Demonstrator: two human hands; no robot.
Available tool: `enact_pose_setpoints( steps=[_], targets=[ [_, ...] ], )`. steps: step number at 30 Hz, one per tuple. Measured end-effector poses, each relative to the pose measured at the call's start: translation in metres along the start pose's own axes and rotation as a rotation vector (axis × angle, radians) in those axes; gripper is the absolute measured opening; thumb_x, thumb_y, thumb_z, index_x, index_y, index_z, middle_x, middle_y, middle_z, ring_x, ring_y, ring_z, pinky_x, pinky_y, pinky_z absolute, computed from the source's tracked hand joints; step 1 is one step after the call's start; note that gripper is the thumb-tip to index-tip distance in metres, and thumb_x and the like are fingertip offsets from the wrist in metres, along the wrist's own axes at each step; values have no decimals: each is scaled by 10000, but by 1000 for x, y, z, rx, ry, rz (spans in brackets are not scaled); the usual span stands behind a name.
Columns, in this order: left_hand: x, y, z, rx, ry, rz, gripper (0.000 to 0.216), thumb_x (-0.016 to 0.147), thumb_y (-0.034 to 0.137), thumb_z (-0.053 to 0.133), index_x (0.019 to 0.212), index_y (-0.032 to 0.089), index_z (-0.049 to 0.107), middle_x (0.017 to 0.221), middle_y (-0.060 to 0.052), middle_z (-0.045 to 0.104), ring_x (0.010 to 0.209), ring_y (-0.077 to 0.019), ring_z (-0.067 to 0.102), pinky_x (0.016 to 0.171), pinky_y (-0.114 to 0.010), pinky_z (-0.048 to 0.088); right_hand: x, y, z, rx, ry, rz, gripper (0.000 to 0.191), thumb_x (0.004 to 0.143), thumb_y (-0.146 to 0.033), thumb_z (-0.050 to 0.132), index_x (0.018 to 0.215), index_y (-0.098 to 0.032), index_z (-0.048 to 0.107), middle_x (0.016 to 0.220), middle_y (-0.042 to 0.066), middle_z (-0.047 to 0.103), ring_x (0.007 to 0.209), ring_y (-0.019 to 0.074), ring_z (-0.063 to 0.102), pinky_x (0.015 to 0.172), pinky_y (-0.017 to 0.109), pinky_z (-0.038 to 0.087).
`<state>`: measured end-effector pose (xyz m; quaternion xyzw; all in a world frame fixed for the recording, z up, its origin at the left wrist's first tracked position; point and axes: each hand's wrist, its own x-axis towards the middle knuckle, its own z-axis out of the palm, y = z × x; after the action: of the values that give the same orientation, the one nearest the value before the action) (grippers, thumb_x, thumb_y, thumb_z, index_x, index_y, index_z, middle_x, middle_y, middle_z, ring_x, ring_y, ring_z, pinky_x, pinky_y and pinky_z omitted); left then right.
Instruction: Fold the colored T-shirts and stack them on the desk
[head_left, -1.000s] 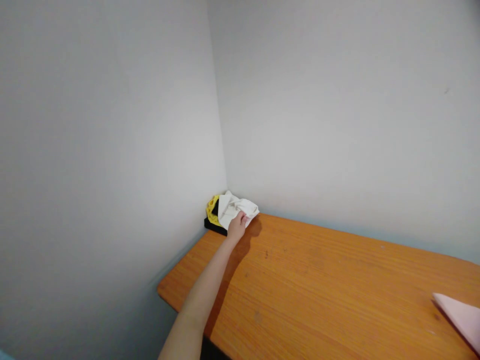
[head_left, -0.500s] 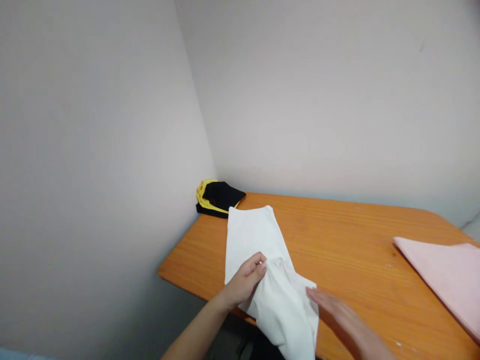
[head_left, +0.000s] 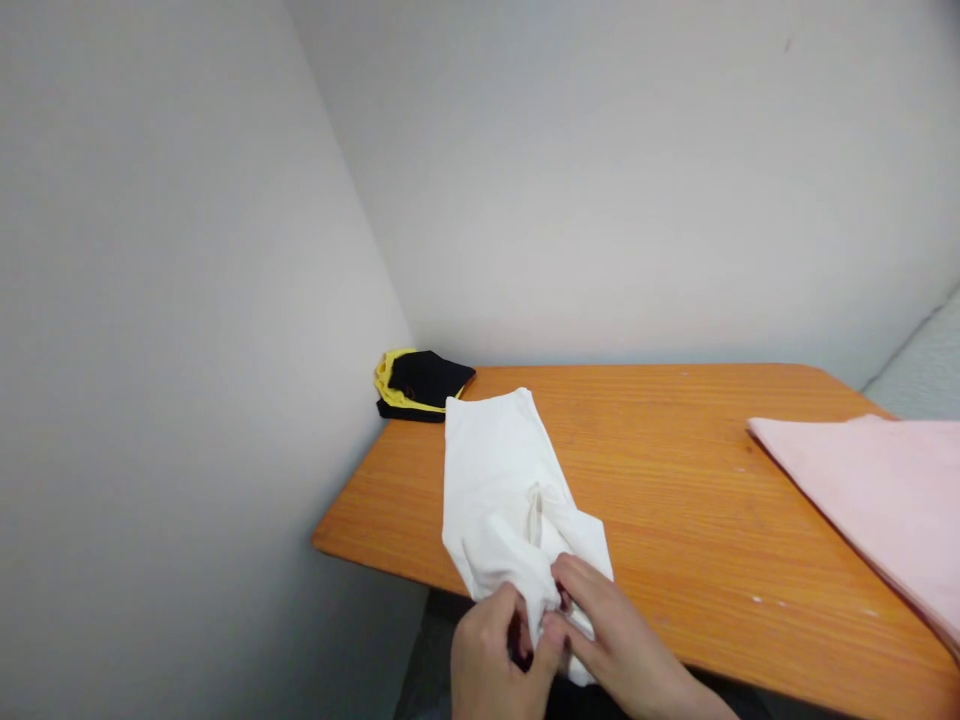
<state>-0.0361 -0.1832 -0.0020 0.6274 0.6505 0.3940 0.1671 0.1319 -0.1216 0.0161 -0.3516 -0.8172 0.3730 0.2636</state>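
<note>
A white cloth garment lies on the wooden table, its far part flat and its near part bunched at the front edge. My left hand is closed on the bunched near end, fingers pinching the fabric. Just to its right, my right hand also grips a fold of the same cloth between thumb and fingers. The two hands are close together. Some fingertips are hidden in the folds, and the kind of garment cannot be told.
Folded black and yellow clothes sit at the table's far left corner by the wall. A folded pink cloth lies on the right side. Grey walls stand behind and to the left.
My left hand has moved down to the cloth's near end. My right hand, open beside the cloth before, has come in and grips it. The near part is more bunched, and the view has shifted.
</note>
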Motion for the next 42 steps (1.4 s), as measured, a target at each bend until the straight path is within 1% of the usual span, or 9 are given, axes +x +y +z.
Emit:
enact_pose_setpoints(
  steps=[6,11,15,21,26,30,34,37,42],
  targets=[
    [0,-7,-9,-346,33,-254,361,906,492,517,1085,193,611,1039,-114,668,955,-258,606,843,-315,461,2,-25,2,169,-142,-145,443,909,-209,502,1348,-253,466,1239,77,508,1160,202,483,1036,335,390],
    [-6,-26,-10,-507,138,-340,492,885,547,530,1154,145,619,1193,-141,633,1163,-284,540,997,-328,415,5,-22,3,169,-27,48,338,897,-282,577,1218,-215,498,1068,51,553,998,194,534,900,318,450],
    [-10,-30,0,-486,122,-319,466,874,539,546,1114,157,664,1157,-135,653,1119,-285,565,985,-343,429,7,-18,5,108,-2,59,309,884,-309,614,1156,-223,497,1026,29,549,936,189,535,822,308,459],
    [-6,-26,10,-483,28,-191,347,830,433,614,1029,163,702,1063,-133,681,962,-282,616,911,-366,477,3,-15,2,-166,107,-34,253,877,-289,619,1096,-209,519,1136,76,510,1079,249,473,942,391,414],
    [1,-15,2,-387,-34,-98,285,782,441,631,806,173,725,837,-98,694,841,-282,614,828,-366,489,1,-18,5,-296,96,-37,314,846,-220,585,1156,-205,538,1120,85,540,1033,268,497,921,429,420],
    [2,-11,-6,-362,-140,-27,282,744,454,651,747,179,713,730,-78,673,841,-291,612,836,-371,482,4,-16,5,-228,134,-18,153,869,-170,479,972,-201,588,970,60,579,935,240,526,862,386,429],
    [-1,-20,-5,-492,105,-274,343,691,479,697,822,162,711,850,-87,696,928,-303,614,856,-360,490,10,-2,-13,15,256,43,255,939,-261,361,783,-194,551,842,51,589,824,212,550,766,330,447],
    [4,-22,-13,-750,283,-472,422,698,481,691,975,163,689,1031,-95,689,1015,-291,611,854,-349,507,11,10,-36,243,404,156,367,960,-415,317,828,-190,575,795,46,599,771,212,573,708,308,474],
    [19,-13,-47,-1029,160,-401,371,767,456,672,1001,168,669,1053,-92,674,965,-253,627,847,-347,516,-2,14,-71,258,323,150,376,856,-527,541,1009,-188,594,942,68,645,885,232,598,802,311,504]
  ],
)
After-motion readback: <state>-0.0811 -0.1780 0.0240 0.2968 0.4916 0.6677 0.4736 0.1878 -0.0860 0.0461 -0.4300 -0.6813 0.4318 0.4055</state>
